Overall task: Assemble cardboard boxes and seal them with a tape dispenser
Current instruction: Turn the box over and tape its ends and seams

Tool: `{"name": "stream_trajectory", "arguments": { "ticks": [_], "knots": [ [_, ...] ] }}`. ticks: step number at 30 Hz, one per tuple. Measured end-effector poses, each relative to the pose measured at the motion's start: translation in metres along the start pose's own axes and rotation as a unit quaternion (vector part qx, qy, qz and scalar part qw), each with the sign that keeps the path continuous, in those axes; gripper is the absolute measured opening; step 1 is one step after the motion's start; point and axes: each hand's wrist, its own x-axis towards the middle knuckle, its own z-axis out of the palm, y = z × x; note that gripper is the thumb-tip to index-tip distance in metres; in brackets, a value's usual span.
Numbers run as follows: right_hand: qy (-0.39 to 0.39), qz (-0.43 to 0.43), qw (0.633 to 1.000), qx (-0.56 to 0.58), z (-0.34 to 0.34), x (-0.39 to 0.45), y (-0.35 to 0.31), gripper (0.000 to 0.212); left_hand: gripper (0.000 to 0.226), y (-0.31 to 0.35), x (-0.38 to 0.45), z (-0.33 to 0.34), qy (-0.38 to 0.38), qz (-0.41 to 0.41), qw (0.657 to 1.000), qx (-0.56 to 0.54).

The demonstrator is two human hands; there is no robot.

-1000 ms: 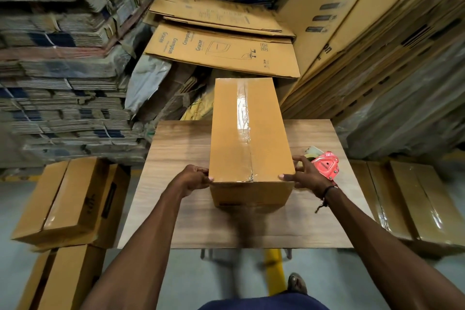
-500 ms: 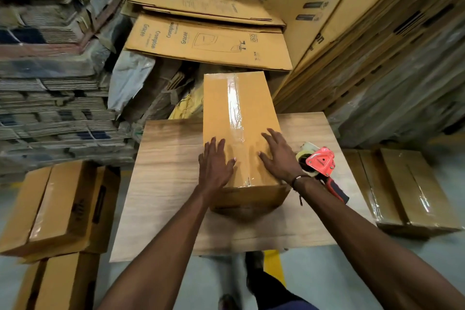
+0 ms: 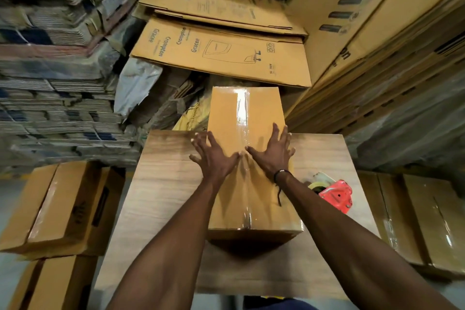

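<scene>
Head view: both hands [image 3: 270, 156] press flat on the taped box [image 3: 247, 118].

Matt cardboard box [image 3: 254, 199], glossy clear tape [image 3: 240, 108], wood-grain table [image 3: 161, 191].

Ahead of me a flat carton [image 3: 221, 54] carries "Crompton" twice and "Gracee" twice in blue, beside an outline drawing and small symbols too fine for me to read. The big leaning sheet [image 3: 352, 20] on my right shows "Crompt" at its top edge, cut off, and the letters "on" lower down.
</scene>
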Motion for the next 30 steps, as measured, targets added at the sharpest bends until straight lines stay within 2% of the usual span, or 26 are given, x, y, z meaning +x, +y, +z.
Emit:
{"name": "stream_trajectory", "arguments": {
  "ticks": [3,6,12,22,27,30],
  "knots": [
    [0.008,0.052,0.998,0.04,0.006,0.022,0.001,0.139,0.149,-0.003,0.019,0.0,-0.009,-0.054,0.997,-0.05],
    [0.012,0.083,0.996,0.037,0.012,0.032,-0.003,0.147,0.16,-0.001,0.03,0.003,-0.024,-0.093,0.992,-0.083],
    [0.048,0.088,0.994,0.04,0.016,0.034,0.003,0.152,0.146,0.008,0.039,0.007,-0.02,-0.148,0.986,-0.069],
    [0.038,0.088,0.99,0.1,0.009,0.037,0.015,0.14,0.12,0.002,0.044,0.003,-0.042,-0.149,0.982,-0.104],
    [0.027,0.091,0.993,0.071,0.009,0.031,0.009,0.158,0.143,0.003,0.034,0.001,-0.051,-0.129,0.987,-0.075],
    [0.02,0.09,0.993,0.067,0.009,0.032,0.007,0.158,0.142,0.006,0.036,0.0,-0.053,-0.134,0.987,-0.066]
  ]
}}
